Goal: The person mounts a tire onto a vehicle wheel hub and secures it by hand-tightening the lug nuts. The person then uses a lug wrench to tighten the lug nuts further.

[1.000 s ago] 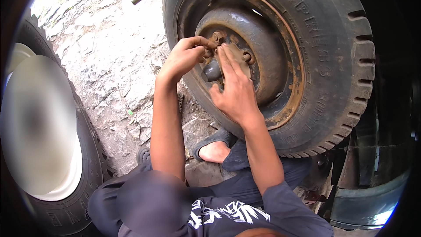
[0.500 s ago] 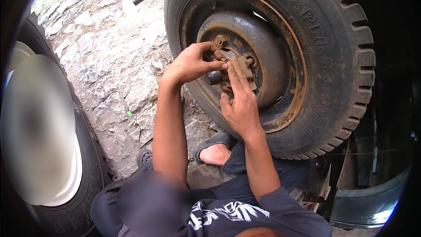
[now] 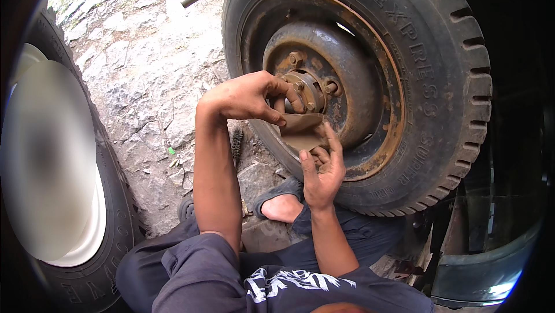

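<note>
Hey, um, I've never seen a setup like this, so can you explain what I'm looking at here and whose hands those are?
There's no machine here: these are a person's bare hands, seen from above by a wide camera on their own head, so edges look bent. The left hand holds a brown sheet by one corner; the right hand touches its other end. They work in front of a rusty hub inside a big tyre. On the stony ground lies a dark brush, and another tyre is at the left.
</note>
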### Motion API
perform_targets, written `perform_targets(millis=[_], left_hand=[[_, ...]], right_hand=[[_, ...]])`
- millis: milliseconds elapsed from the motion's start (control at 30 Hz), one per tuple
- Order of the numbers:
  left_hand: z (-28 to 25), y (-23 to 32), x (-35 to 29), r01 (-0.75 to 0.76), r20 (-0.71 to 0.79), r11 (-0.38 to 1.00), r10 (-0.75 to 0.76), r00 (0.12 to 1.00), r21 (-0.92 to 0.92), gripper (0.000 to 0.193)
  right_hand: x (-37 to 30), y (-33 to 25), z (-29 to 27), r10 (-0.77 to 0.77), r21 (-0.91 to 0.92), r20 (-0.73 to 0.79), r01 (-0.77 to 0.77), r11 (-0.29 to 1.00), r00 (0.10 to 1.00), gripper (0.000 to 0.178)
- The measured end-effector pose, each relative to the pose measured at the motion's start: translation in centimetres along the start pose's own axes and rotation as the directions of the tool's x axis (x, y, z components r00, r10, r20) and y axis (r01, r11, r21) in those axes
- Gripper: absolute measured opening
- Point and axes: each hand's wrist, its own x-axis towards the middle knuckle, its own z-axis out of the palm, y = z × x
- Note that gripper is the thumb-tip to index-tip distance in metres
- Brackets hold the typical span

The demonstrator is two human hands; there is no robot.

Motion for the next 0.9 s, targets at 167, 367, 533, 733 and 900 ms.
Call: perform_targets(millis=[167,367,533,733,900], left_hand=[[1.0,-0.3,0.5,0.006,0.003,0.999,-0.006,1.0,-0.04,0.035],[2.0,1.1,1.7,0.03,-0.102,0.987,-0.047,0.994,-0.159,0.028],[2.5,0.7,2.2,-0.016,-0.262,0.999,0.006,0.965,-0.038,0.026],[2.3,1.4,1.8,-0.023,-0.175,1.0,0.02,0.984,-0.017,0.036],[2.9,0.4,2.4,-0.192,-0.193,0.981,0.184,0.964,-0.023,0.036]], right_hand=[[0.1,0.3,0.2,0.204,0.103,-0.05,-0.198,0.975,0.978,0.05],[1.1,0.0,1.1,0.131,0.07,-0.12,-0.123,0.99,0.984,0.035],[1.1,0.3,1.9,-0.022,-0.203,-0.048,0.011,0.979,0.999,0.042],[0.3,1.3,2.0,0.052,-0.111,-0.037,-0.056,0.992,0.998,0.047],[0.1,1.3,2.1,0.124,0.089,-0.041,-0.121,0.989,0.991,0.061]])
